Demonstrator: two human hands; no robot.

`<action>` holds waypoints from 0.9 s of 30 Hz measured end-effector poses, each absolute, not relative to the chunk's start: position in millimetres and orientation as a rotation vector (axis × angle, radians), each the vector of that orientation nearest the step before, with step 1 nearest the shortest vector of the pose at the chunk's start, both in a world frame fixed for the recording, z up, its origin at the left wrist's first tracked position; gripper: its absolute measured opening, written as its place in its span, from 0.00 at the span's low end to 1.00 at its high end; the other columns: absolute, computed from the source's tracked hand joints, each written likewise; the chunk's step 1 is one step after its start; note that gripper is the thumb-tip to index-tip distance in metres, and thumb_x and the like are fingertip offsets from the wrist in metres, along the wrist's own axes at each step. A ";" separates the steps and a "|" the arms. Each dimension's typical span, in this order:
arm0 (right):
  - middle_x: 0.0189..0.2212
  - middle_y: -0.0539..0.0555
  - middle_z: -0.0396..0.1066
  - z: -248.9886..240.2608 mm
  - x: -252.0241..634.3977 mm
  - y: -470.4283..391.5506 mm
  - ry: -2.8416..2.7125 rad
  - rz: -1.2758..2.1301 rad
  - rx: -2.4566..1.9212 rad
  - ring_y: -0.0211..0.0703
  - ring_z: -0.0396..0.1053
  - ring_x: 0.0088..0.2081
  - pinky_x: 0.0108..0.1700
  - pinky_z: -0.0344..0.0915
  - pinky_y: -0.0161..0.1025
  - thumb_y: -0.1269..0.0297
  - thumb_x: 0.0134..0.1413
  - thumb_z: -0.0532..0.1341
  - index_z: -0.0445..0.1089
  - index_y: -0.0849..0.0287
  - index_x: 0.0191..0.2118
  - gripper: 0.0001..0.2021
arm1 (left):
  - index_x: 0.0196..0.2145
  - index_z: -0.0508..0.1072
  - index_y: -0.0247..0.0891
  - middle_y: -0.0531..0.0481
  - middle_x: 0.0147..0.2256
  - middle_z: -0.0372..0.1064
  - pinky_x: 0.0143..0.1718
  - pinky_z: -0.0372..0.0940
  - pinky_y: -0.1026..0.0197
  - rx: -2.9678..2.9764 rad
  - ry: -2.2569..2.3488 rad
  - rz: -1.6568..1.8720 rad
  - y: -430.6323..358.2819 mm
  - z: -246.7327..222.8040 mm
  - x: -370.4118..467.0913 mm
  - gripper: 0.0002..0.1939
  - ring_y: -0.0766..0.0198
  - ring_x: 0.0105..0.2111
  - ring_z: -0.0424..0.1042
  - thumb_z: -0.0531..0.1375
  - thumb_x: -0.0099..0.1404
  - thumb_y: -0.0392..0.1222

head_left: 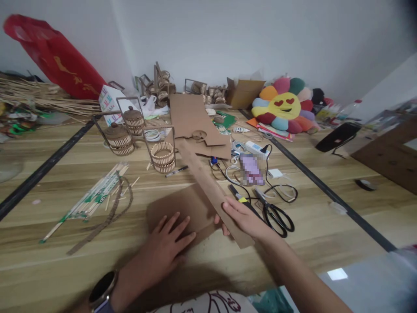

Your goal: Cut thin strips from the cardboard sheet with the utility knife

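My left hand lies with its fingers spread on a flat piece of brown cardboard at the near middle of the table. Gripped near its lower end, a long cardboard strip slants up and left from my right hand, with the thumb on top and the fingers beneath. The strip passes above the right part of the flat piece. Beyond its far end are larger cut cardboard sheets with a curled cardboard scrap. Right of my right hand lie black-handled scissors and a cutter with a yellow part.
Small stick buckets with tall handles stand at left centre. Packaged wooden sticks and curved cardboard strips lie left. Cables, a power strip and a blurred phone are right. A flower cushion sits at the back.
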State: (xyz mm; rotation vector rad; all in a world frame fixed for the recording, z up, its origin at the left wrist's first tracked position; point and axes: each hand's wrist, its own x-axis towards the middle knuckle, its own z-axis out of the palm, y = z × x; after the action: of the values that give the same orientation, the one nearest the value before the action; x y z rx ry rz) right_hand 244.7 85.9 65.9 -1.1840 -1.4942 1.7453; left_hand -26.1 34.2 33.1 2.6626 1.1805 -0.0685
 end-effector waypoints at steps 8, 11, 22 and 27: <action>0.29 0.49 0.71 76.6 257.5 95.7 -1.789 1.752 -1.138 0.39 0.71 0.30 0.35 0.68 0.37 0.45 0.58 0.59 0.67 0.58 0.39 0.19 | 0.61 0.63 0.53 0.47 0.65 0.56 0.59 0.56 0.35 2.821 1.229 0.157 61.8 12.3 -46.7 0.33 0.45 0.65 0.53 0.51 0.65 0.24; 0.28 0.48 0.70 81.7 254.5 101.3 -1.854 1.772 -1.140 0.39 0.71 0.29 0.34 0.70 0.38 0.45 0.58 0.59 0.68 0.57 0.43 0.20 | 0.56 0.71 0.44 0.43 0.60 0.65 0.58 0.60 0.38 2.830 1.265 0.291 55.4 18.9 -40.3 0.24 0.46 0.61 0.60 0.51 0.67 0.28; 0.51 0.54 0.74 64.3 239.6 142.1 -2.481 1.430 -0.998 0.46 0.73 0.47 0.49 0.69 0.42 0.59 0.61 0.59 0.72 0.53 0.54 0.17 | 0.59 0.67 0.39 0.35 0.59 0.63 0.55 0.60 0.39 2.743 1.485 0.517 50.1 33.3 -51.3 0.22 0.42 0.58 0.61 0.59 0.69 0.45; 0.51 0.61 0.71 62.8 233.5 142.1 -2.687 0.956 -1.087 0.52 0.70 0.50 0.53 0.65 0.46 0.60 0.55 0.66 0.65 0.56 0.61 0.28 | 0.61 0.65 0.46 0.38 0.64 0.56 0.57 0.57 0.35 2.681 1.512 0.284 59.9 6.3 -57.4 0.24 0.38 0.62 0.55 0.57 0.69 0.47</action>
State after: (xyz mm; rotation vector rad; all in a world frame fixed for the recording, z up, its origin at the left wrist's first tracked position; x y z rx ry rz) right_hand 233.5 142.1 62.8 -1.0871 -2.6868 0.9557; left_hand -57.4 59.9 6.3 2.6809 1.5124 0.2840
